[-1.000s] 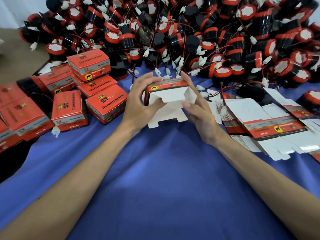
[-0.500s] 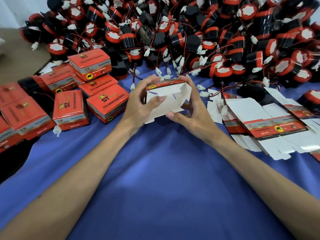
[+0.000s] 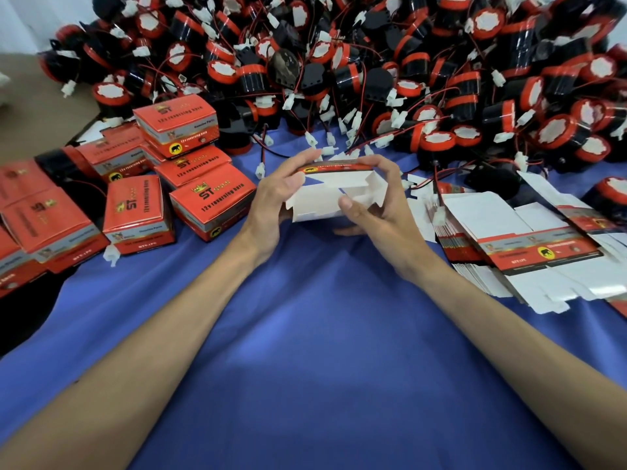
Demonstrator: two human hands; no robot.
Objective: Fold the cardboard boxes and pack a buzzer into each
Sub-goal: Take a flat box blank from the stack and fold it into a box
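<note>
A half-formed cardboard box is held between both hands above the blue cloth, its white bottom flaps turned toward me and its red printed side facing away. My left hand grips its left end. My right hand grips the right end, with the thumb pressing on the white flaps. A large heap of black and red buzzers with red wires and white plugs fills the far side of the table. Flat unfolded box blanks lie stacked to the right.
Several closed red boxes stand and lie in a cluster at the left. The blue cloth covers the table in front of me, under my forearms. Loose white plugs lie just beyond the held box.
The white bottom flaps, which hung open a second ago, are folded in over each other. My right thumb has come onto them and both hands have closed in on the box.
</note>
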